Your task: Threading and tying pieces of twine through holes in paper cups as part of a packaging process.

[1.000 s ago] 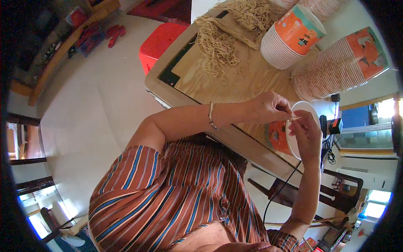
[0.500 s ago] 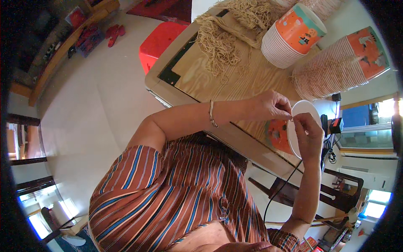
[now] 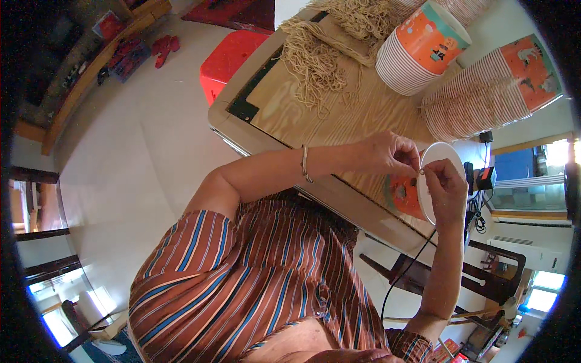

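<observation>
Paper cup between both hands' pinching fingertips.

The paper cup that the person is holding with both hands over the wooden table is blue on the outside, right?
Not quite. The paper cup is orange on the outside, with a white rim and inside, as the head view shows. The rest holds: the left hand and the right hand both pinch at its rim, over the wooden table.

Bright daylight, even | strongest from windows at lower right and lower left, slightly blown out | soft, faint shadows on table | heavy fisheye bending toward black round rim | sharp centre, softer edges | no motion blur
</observation>
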{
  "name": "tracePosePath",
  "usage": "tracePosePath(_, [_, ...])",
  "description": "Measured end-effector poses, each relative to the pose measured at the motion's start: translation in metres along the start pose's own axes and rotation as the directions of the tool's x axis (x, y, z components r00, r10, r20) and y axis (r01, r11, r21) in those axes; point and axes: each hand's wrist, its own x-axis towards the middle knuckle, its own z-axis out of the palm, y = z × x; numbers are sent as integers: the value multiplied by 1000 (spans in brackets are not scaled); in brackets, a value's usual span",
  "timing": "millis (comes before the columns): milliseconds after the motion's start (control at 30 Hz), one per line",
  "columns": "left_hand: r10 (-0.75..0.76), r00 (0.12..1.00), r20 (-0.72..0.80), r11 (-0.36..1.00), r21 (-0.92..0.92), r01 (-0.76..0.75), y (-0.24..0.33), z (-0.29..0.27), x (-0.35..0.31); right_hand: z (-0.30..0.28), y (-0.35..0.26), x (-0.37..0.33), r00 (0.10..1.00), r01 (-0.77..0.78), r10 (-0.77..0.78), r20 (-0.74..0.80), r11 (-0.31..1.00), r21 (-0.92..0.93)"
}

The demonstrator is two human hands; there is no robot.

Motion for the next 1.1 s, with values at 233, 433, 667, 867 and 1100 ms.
tracePosePath(233, [5, 999, -37, 1000, -13, -5, -8, 3, 0, 2, -3, -1, 998, -67, 63, 31, 991, 113])
tracePosePath(433, [69, 995, -78, 998, 16, -68, -2, 9, -2, -1, 6, -3, 999, -52, 52, 4, 994, 98])
tracePosePath(667, [62, 972, -225, 988, -124, -92, -15, 29, -15, 2, -2, -12, 996, 12, -4, -90, 996, 87])
tracePosePath(867, [-30, 955, -296, 997, -83, 5, 5, 38, -24, 8, -5, -12, 991, 60, -38, -131, 984, 169])
tracePosePath(1100, [129, 918, -376, 988, 127, -87, 1, 21, -24, 6, -8, -5, 997, 34, -24, -76, 990, 133])
